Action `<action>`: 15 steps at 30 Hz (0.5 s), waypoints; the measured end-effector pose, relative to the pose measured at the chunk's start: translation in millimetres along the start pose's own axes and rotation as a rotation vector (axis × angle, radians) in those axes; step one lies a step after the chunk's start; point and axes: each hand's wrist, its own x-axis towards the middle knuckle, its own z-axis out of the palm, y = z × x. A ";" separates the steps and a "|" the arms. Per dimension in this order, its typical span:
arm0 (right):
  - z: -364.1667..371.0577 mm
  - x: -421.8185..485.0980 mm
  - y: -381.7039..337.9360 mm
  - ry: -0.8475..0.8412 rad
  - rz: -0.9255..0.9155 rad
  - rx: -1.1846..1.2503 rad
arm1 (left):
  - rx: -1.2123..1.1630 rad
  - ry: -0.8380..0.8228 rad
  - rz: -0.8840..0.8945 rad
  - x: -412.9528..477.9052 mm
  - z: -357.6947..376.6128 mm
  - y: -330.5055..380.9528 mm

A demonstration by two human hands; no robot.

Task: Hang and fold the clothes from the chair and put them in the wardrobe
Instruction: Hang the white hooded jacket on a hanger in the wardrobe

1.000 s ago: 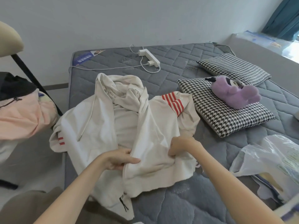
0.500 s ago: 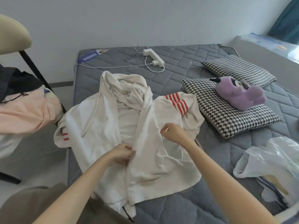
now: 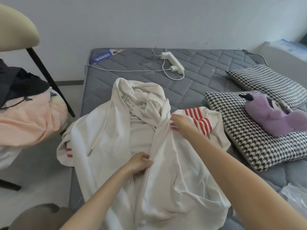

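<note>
A white zip hoodie (image 3: 106, 146) with red sleeve stripes lies front-up on the grey mattress (image 3: 199, 77), its hood bunched toward the wall. My left hand (image 3: 139, 163) grips the zipper edge of the hoodie's right front panel at mid chest. My right hand (image 3: 180, 122) rests further up on the same panel near the collar, fingers fairly straight on the cloth beside the striped sleeve. To the left, the chair (image 3: 49, 80) carries a pink garment (image 3: 29, 120) and a black one (image 3: 18, 80).
Two houndstooth pillows (image 3: 240, 133) lie at the right with a purple plush toy (image 3: 272, 117) on the nearer one. A white power strip (image 3: 173, 61) and cable sit near the wall. A clear plastic bag (image 3: 294, 195) shows at the lower right.
My right hand moved from the hoodie's lower hem up along the right panel to the collar area. My left hand stayed at the zipper edge, closing the panel over the front.
</note>
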 end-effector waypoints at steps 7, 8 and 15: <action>18.6 52.5 -12.2 -0.094 0.230 0.014 | -0.022 -0.107 0.065 4.8 -6.4 -1.8; 21.3 56.4 -15.4 -0.062 0.216 0.049 | -0.022 -0.123 0.070 3.4 -8.6 -2.1; 18.0 28.6 -79.8 0.441 -0.333 0.283 | -0.211 -0.082 0.120 0.9 -24.6 23.9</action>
